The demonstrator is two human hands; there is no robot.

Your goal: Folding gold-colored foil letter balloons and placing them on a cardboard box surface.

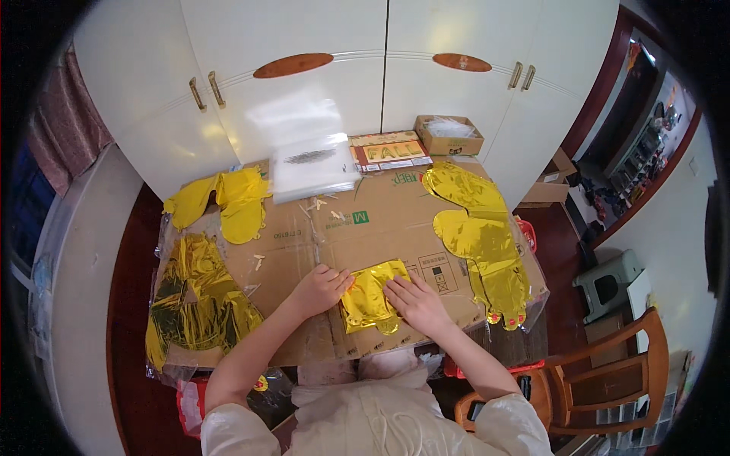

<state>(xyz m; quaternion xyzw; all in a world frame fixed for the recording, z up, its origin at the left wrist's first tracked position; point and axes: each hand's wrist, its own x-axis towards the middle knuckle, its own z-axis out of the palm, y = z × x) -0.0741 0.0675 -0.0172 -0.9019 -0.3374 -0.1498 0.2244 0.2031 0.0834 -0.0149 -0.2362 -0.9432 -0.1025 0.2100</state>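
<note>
A flat gold foil balloon (365, 300), folded into a rough square, lies on the cardboard in front of me. My left hand (321, 291) is closed at its upper left edge, with the fingers curled and the tips against the foil. My right hand (417, 304) rests on the balloon's right side, fingers stretched out flat over it. A rounded tab of foil sticks out at the lower edge, between the hands.
Cardboard (285, 258) covers the table. Gold foil balloons lie at right (487, 243), far left (243, 205) and near left (194, 304). At the back are clear plastic bags (315, 171), a printed package (389, 152) and an open box (450, 137). A wooden chair (608, 372) stands right.
</note>
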